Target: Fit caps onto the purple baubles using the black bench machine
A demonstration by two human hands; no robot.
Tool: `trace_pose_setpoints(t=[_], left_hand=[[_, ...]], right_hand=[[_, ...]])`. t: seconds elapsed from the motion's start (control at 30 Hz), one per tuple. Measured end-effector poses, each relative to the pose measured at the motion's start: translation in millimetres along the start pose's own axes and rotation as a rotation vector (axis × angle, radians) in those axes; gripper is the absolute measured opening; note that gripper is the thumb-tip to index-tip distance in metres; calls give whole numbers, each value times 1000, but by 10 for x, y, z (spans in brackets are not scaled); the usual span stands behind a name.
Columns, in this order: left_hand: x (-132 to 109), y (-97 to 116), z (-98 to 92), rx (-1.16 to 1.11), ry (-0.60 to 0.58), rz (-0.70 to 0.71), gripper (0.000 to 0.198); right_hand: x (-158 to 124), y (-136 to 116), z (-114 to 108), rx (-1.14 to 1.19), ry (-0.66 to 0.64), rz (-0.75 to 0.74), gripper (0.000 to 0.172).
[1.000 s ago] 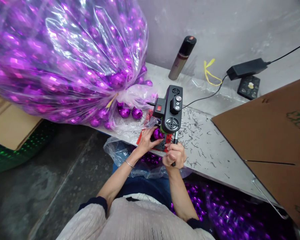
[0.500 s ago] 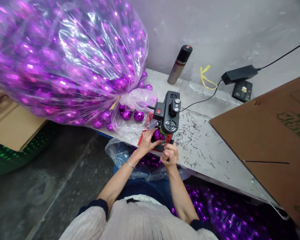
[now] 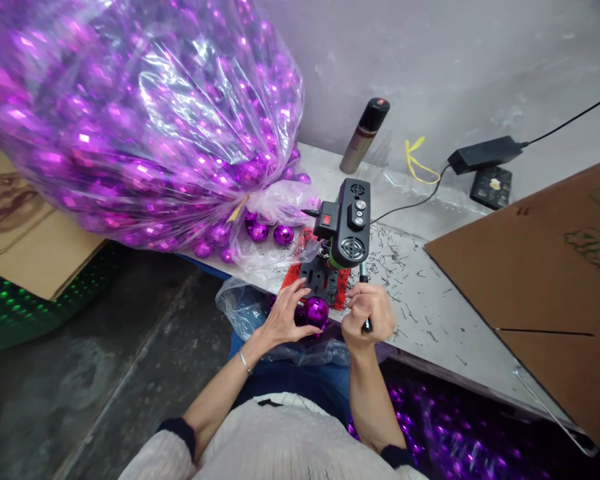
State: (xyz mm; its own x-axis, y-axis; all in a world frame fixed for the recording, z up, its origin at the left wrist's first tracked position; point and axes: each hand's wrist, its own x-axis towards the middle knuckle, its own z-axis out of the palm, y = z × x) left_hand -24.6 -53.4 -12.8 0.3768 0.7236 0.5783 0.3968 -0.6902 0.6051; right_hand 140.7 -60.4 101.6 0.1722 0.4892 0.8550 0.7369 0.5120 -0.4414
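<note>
The left hand [image 3: 283, 315] pinches a purple bauble [image 3: 317, 311] at its fingertips, just to its right, while the right hand [image 3: 369, 315], just past the bauble, is fisted around the lever [image 3: 363, 273] of the small drill press [image 3: 350, 223] beyond both hands.

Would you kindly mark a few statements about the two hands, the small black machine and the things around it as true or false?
1. The left hand holds a purple ball. True.
2. The right hand is open and empty. False: it is closed around the lever of the black machine.
3. The spray can lies on its side. False: it stands on end by the wall.
4. The big clear bag to the left of the machine is full of purple balls. True.
</note>
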Motion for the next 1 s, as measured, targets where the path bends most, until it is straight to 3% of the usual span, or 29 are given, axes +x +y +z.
trace_pose_setpoints(t=[0.07, 0.13, 0.2, 0.23, 0.33, 0.43, 0.5, 0.67, 0.77, 0.87, 1.0], left_hand=[[135, -60, -88, 44, 113, -43, 61], [430, -205, -171, 123, 238, -159, 37], [802, -387, -241, 235, 298, -368, 40], [985, -471, -266, 297, 275, -480, 44], [1398, -626, -298, 414, 43, -752, 51], [1547, -642, -291, 388, -109, -852, 50], [1509, -612, -288, 260, -86, -834, 44], [991, -363, -228, -192, 236, -604, 60], [574, -130, -71, -361, 234, -506, 68], [333, -5, 132, -311, 153, -521, 66], [345, -58, 302, -93, 158, -479, 61]], right_hand=[[-48, 9, 6, -2, 1, -5, 24], [-60, 3, 7, -6, 0, -8, 25], [-48, -10, 4, -11, -9, -10, 25], [-39, -16, 3, -14, -15, -12, 25], [-23, -25, 0, -15, -18, -21, 24], [-23, -20, -4, -16, -15, -31, 24], [-16, -14, -10, -20, -21, -33, 25], [76, -31, -14, -18, -6, -17, 25], [169, -58, -5, -14, 18, 3, 26], [236, -74, 3, -16, 34, 18, 27], [254, -70, -4, -12, 24, -11, 27]])
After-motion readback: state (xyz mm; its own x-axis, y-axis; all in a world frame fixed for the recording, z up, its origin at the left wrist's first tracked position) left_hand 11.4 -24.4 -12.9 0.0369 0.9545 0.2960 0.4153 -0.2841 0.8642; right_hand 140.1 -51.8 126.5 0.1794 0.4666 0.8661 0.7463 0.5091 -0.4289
